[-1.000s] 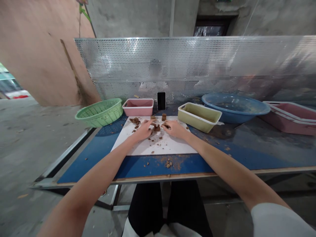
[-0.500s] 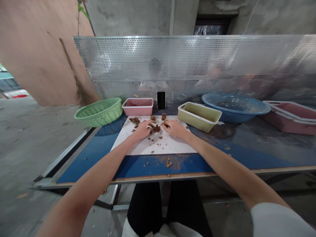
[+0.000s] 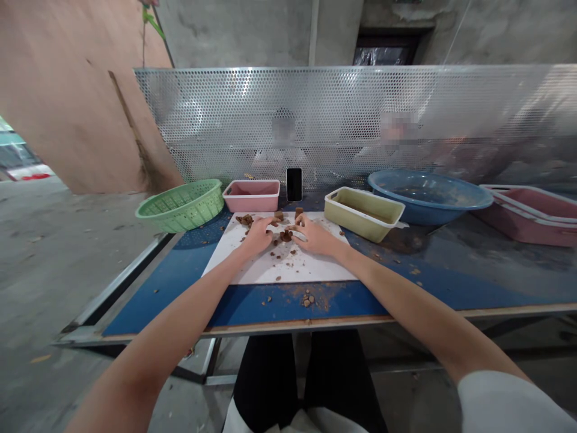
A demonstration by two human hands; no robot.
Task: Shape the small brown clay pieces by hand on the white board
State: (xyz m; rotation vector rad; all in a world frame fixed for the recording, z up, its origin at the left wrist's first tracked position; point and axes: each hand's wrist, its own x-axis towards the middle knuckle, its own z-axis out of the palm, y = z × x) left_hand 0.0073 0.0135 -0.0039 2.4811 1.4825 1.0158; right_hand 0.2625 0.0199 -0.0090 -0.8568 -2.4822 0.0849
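Observation:
On a white board (image 3: 252,273) in front of me lie brown, clay-like lumps and crumbs. My left hand (image 3: 258,236) rests at the left of the central clay clump (image 3: 285,236), fingers curled inward; whatever sits under its fingertips is too small to make out. From the other side my right hand (image 3: 313,236) bends over the same clump, with thumb and fingertips closed against its right edge. Behind the hands stand two brown blocks, a left block (image 3: 279,214) and a right block (image 3: 299,212). A heap of brown pieces (image 3: 244,220) lies at the board's far left corner.
Along the back stand a green basket (image 3: 184,207), a pink bin (image 3: 252,201), an upright phone (image 3: 294,184), a yellow-green bin (image 3: 360,219), a blue basin (image 3: 428,207) and dark pink bins (image 3: 532,219). Crumbs (image 3: 308,298) lie near the table's front edge. A perforated metal screen (image 3: 333,126) rises behind.
My right hand has shifted left onto the central clump. The stick-like brown piece that showed at my left fingertips no longer stands out. The containers have stayed put.

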